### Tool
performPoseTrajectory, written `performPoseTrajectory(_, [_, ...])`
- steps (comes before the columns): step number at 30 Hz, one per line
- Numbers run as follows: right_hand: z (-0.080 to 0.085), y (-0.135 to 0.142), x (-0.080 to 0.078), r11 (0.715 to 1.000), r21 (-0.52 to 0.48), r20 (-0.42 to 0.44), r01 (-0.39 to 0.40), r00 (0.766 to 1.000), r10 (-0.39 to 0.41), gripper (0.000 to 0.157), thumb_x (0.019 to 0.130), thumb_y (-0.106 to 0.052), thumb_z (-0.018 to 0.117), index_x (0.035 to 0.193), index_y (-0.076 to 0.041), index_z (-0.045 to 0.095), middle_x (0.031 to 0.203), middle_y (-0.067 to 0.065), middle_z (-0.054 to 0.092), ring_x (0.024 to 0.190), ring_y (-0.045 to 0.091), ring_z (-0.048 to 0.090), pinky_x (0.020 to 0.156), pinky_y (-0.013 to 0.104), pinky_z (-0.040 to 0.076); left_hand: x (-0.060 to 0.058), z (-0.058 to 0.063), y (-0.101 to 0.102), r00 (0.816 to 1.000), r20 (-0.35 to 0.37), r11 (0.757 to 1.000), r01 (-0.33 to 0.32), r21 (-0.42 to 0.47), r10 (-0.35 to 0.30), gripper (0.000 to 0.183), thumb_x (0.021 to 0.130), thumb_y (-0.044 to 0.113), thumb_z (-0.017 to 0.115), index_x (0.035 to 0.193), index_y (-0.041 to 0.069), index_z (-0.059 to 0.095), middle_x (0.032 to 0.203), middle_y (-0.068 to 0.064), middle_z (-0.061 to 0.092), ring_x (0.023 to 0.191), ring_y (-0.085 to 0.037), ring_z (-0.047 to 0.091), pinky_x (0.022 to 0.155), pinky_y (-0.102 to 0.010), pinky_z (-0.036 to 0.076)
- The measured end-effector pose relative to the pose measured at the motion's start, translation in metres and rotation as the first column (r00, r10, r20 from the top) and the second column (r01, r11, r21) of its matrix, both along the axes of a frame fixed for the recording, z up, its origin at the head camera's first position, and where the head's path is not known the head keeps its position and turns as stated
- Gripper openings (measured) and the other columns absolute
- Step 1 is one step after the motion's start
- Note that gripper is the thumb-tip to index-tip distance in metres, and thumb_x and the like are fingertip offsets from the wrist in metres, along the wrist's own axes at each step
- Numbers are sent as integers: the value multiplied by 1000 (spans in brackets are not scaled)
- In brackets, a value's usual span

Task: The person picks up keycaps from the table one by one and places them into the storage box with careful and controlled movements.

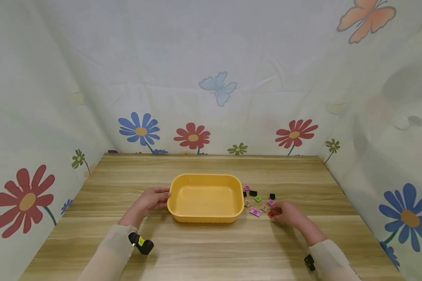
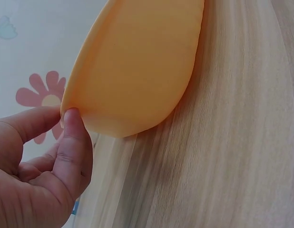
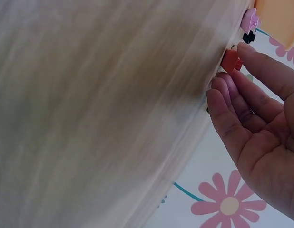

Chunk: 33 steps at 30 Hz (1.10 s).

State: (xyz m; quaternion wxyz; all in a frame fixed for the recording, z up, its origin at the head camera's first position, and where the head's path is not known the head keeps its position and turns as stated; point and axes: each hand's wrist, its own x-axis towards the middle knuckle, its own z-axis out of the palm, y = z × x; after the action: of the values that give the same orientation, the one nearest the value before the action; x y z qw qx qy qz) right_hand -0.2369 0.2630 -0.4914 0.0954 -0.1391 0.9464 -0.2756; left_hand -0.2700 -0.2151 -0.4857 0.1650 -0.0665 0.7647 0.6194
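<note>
A shallow yellow plastic bin (image 1: 205, 219) stands on the wooden table. My left hand (image 1: 154, 198) is at its left end; in the left wrist view the thumb and forefinger pinch the bin's rim (image 2: 71, 97). To the right of the bin lie several small toy bricks. My right hand (image 1: 286, 214) is at the near right side of this group. Its thumb and forefinger lie on either side of a red brick (image 3: 230, 61), which sits low at the tabletop. A pink brick (image 3: 249, 20) and a black brick (image 3: 249, 37) show just past the thumb.
Around the red brick lie a long pink brick (image 1: 255, 212), a green brick (image 1: 258, 198), black bricks (image 1: 272, 196) and tan bricks (image 1: 264, 207). A curtain (image 1: 211, 50) printed with flowers and butterflies hangs behind the table and along both sides.
</note>
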Motion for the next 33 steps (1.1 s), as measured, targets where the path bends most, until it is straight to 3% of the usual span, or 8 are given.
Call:
performPoseTrajectory(14, [0,-5,-1,999,33,17,35,999,-35,25,82,0,79,105,7,72,87,7,70,80,15,61,72,31,54,0,-5,-1,1000,-12,999,6,54,-5,50,101,9,62,141,-18,47,96,2,72,79,-5,67,71,-19,61])
performPoseTrajectory(33, [-2,-6,-3,999,36,39,28,999,-30,20,84,-1,79,103,4,74,84,5,67,77,13,57,68,27,49,1,-4,-2,1000,4,998,-2,69,2,50,101,11,63,139,-17,48,93,2,71,77,-5,67,71,-20,61])
